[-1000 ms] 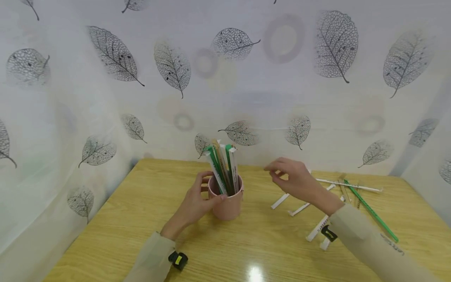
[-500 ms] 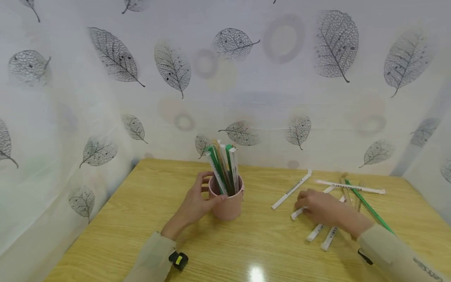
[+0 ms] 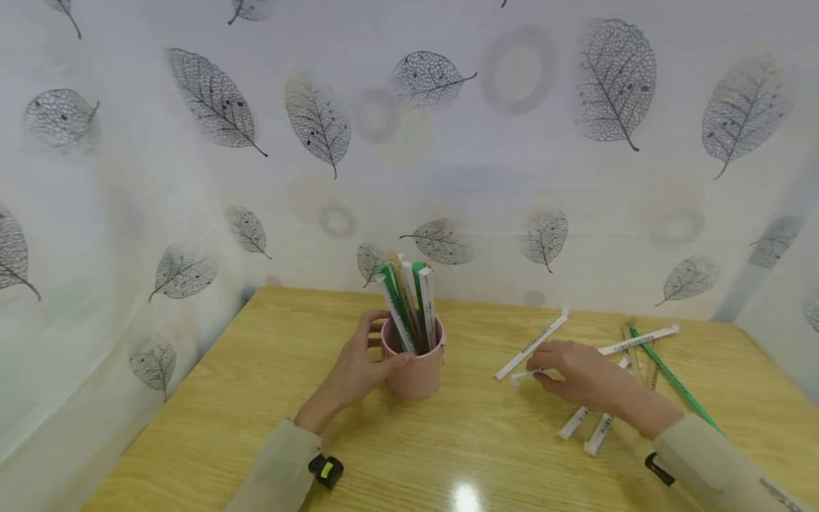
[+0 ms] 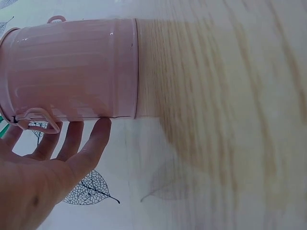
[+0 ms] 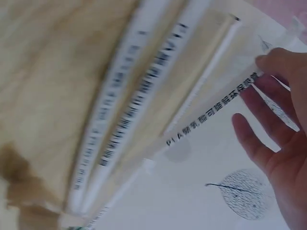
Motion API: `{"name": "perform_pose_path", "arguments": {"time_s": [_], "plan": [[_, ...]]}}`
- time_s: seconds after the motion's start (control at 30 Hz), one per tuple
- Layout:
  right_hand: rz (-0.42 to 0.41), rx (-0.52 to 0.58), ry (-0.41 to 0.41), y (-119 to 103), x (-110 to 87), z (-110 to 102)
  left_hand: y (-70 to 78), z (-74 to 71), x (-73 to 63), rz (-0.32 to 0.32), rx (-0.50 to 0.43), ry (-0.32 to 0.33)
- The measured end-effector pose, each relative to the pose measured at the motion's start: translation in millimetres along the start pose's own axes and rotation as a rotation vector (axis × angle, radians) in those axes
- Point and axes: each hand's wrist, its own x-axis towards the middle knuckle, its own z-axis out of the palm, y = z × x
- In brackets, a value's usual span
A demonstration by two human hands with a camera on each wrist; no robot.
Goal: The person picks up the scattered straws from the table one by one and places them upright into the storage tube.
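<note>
Lettering (image 5: 230, 96) along a wrapped white straw (image 5: 206, 113), legible in the right wrist view, partly covered by the right hand (image 3: 585, 378) from the head camera. Clear in the left wrist view: 2 small loop handles (image 4: 52, 120) on a pink pail (image 4: 72, 72), barely visible from the head. Left hand (image 3: 354, 364) curled around the pail's side, thumb at the near rim. Right thumb and fingertip pinched together on the wrapped straw near 1 end, other fingers apart. Upright on the wooden table (image 3: 486, 434): the pail, green, white and brown straws (image 3: 409, 309) leaning inside; loose straws (image 3: 675, 384) to its right.
</note>
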Motion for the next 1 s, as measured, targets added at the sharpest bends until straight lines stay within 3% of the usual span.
{"name": "perform_pose_path", "arguments": {"time_s": [0.17,0.33,0.5,0.8,1.0], "plan": [[-0.126,0.012,0.264,0,16.2,-18,1.8,0.4,0.4,-0.009,0.005,0.012],[-0.172,0.022,0.416,-1,36.8,-40,2.1,0.8,0.4,-0.008,0.010,0.014],[-0.180,0.031,0.478,-4,59.9,-58,1.4,1.4,0.0,-0.007,0.008,0.013],[-0.052,0.110,0.564,-24,104.7,-78,0.5,1.4,-0.9,-0.003,0.012,0.014],[-0.037,0.241,0.692,-39,128.7,-83,1.3,0.4,-0.8,0.004,0.008,0.009]]}}
